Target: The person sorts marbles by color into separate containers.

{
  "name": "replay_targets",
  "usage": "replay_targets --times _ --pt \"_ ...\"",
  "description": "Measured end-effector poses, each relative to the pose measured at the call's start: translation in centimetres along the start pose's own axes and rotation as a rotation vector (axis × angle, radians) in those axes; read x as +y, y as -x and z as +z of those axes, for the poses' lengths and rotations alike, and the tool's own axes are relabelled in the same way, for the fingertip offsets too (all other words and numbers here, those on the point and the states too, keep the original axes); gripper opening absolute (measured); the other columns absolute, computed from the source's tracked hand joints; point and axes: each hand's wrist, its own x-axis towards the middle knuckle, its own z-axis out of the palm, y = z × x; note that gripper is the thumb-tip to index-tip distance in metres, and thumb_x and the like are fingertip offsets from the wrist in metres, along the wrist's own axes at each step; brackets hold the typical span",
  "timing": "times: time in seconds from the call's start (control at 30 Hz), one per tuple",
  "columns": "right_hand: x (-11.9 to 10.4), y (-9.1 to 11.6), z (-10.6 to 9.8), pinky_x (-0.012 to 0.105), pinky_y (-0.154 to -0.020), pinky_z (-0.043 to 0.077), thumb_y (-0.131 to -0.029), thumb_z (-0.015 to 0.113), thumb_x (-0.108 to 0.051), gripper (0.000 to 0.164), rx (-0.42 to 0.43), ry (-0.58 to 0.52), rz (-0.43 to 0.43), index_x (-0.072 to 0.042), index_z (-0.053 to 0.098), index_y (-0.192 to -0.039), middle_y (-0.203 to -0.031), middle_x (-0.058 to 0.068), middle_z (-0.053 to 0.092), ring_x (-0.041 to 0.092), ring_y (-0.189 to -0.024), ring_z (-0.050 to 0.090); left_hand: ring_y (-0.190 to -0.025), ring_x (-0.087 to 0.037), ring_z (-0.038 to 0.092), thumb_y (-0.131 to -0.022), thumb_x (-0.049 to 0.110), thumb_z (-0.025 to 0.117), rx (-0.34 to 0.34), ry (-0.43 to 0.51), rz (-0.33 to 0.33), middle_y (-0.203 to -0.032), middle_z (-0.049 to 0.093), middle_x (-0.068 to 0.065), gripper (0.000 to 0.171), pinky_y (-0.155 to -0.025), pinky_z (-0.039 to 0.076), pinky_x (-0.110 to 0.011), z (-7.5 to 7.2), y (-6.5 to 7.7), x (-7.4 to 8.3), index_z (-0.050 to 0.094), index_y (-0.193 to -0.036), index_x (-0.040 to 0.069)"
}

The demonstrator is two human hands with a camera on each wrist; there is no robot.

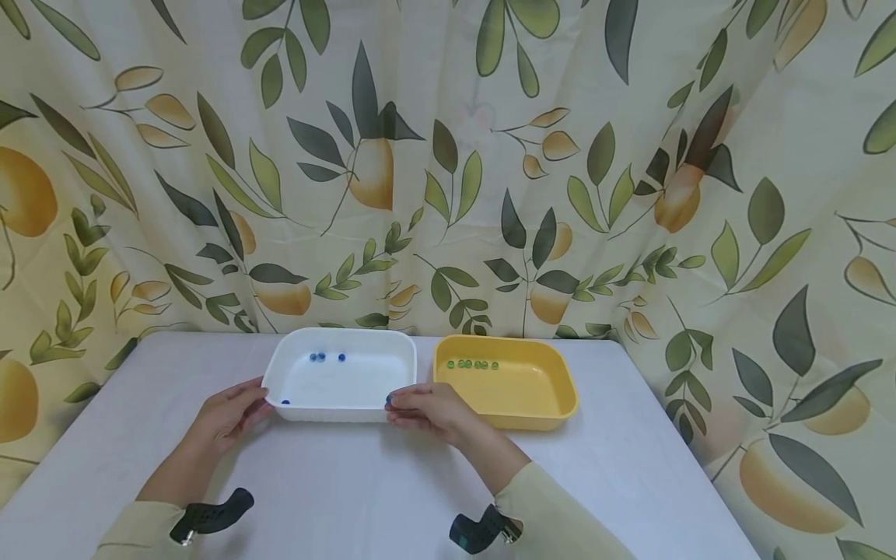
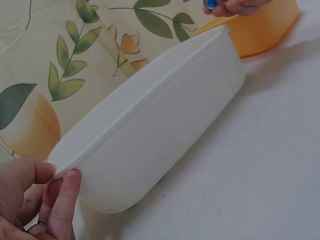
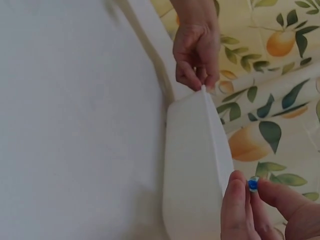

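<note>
A white tray (image 1: 339, 389) stands on the table with several blue marbles in it: a few (image 1: 318, 357) toward the back and one (image 1: 285, 402) at the front left corner. My left hand (image 1: 227, 416) pinches the tray's left rim between thumb and fingers, as the left wrist view also shows. Above the tray's front right corner, my right hand (image 1: 430, 412) pinches a blue marble (image 3: 253, 184) between thumb and fingertips. To the right stands a yellow tray (image 1: 532, 420) holding a row of green marbles (image 1: 473, 364).
A white cloth covers the table (image 1: 336, 490). Behind it hangs a curtain (image 1: 448, 257) printed with leaves and fruit. The yellow tray sits close beside the white one, partly behind my right hand. Black straps (image 1: 213, 515) circle both wrists.
</note>
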Motion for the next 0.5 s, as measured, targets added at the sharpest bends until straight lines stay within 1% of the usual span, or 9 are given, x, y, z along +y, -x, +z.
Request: replay_targets --times 0.07,0.27,0.4,0.5 --pt "-0.1 -0.4 0.2 0.024 -0.08 0.06 -0.093 0.068 -0.012 0.029 0.013 0.0 -0.003 0.005 0.067 -0.116 -0.106 0.018 0.073 0.015 -0.085 0.073 -0.078 -0.004 0.069 -0.098 0.016 0.061 -0.002 0.001 0.001 -0.084 0.065 0.009 0.066 -0.083 0.058 -0.021 0.0 0.0 0.0 0.027 -0.153 0.001" --pt "-0.7 -1.5 0.6 0.023 -0.078 0.06 -0.093 0.067 -0.012 0.029 0.041 0.007 0.0 0.006 0.068 -0.115 -0.103 0.017 0.074 0.016 -0.085 0.074 -0.078 -0.005 0.07 -0.097 0.015 0.062 -0.004 0.007 0.011 -0.083 0.066 0.009 0.061 -0.083 0.058 -0.021 -0.1 -0.1 -0.1 0.034 -0.15 0.001" --pt "-0.9 -2.0 0.8 0.021 -0.075 0.06 -0.093 0.068 -0.012 0.028 0.067 -0.014 0.044 0.006 0.069 -0.114 -0.095 0.013 0.075 0.017 -0.084 0.074 -0.079 -0.005 0.07 -0.097 0.014 0.062 -0.009 0.011 0.012 -0.084 0.067 0.008 0.059 -0.084 0.058 -0.022 -0.2 -0.1 -0.1 0.037 -0.148 0.002" --pt "-1.1 -2.4 1.0 0.02 -0.072 0.059 -0.092 0.069 -0.011 0.026 0.095 -0.05 0.088 0.005 0.07 -0.111 -0.09 0.011 0.075 0.019 -0.083 0.075 -0.078 -0.005 0.07 -0.097 0.015 0.062 -0.006 0.007 0.008 -0.084 0.067 0.008 0.061 -0.084 0.058 -0.022 -0.2 -0.1 -0.1 0.035 -0.149 0.002"
